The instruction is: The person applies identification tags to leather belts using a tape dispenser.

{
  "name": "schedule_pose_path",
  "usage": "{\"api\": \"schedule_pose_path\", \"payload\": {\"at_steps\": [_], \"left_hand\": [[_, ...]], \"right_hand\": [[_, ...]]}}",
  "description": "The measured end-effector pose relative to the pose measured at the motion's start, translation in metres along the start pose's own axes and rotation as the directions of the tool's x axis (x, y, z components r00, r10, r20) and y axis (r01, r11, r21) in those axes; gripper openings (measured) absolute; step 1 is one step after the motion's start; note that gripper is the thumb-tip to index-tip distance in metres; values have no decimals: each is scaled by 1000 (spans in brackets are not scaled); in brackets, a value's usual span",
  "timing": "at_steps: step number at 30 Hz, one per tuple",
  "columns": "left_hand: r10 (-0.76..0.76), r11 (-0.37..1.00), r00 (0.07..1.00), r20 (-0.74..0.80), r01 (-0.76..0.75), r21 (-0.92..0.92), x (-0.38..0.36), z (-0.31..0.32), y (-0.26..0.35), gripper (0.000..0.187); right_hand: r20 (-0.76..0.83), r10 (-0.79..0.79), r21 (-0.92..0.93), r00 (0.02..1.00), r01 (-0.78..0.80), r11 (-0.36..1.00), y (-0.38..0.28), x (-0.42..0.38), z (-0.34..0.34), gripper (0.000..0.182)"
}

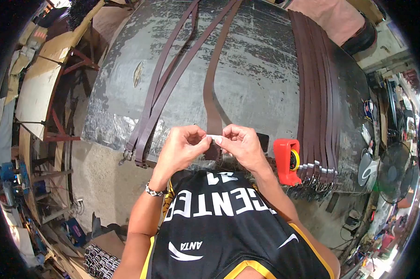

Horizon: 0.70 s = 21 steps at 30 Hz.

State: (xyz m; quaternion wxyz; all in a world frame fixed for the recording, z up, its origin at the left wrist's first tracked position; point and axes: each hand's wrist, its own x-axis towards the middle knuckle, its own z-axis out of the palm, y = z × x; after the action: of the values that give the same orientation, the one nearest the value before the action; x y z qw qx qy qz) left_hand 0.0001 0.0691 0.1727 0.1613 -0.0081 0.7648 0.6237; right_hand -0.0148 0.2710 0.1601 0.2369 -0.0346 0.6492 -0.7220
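My left hand (184, 145) and my right hand (241, 145) meet at the table's near edge, thumbs and fingertips pinched. Between them they hold a small white strip (213, 137) across a brown belt (214, 111). That belt runs away from me over the table, its near end partly hidden by my hands. Just right of my right hand stands a red tape dispenser (286, 174) with a yellow-cored roll (294, 160). A dark flat object (263, 142) shows partly behind my right hand.
Several loose brown belts (156, 100) lie left on the worn grey table (256, 79), buckles hanging at its edge. A row of brown belts (314, 93), white bands near their buckles, covers the right side. A fan (396, 172) stands far right, a wooden board (42, 88) left.
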Motion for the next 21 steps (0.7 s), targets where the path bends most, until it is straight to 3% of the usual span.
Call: {"api": "schedule_pose_path", "payload": {"at_steps": [8, 14, 21], "left_hand": [[155, 988, 988, 29, -155, -7, -1, -1, -9, 21], [87, 989, 996, 15, -88, 121, -2, -2, -4, 22], [78, 996, 996, -54, -80, -35, -2, 7, -8, 22]], "right_hand": [[20, 24, 24, 1000, -25, 999, 0, -2, -2, 13], [45, 11, 0, 999, -11, 1000, 3, 0, -5, 14], [4, 24, 40, 1000, -24, 999, -3, 0, -4, 14]]}}
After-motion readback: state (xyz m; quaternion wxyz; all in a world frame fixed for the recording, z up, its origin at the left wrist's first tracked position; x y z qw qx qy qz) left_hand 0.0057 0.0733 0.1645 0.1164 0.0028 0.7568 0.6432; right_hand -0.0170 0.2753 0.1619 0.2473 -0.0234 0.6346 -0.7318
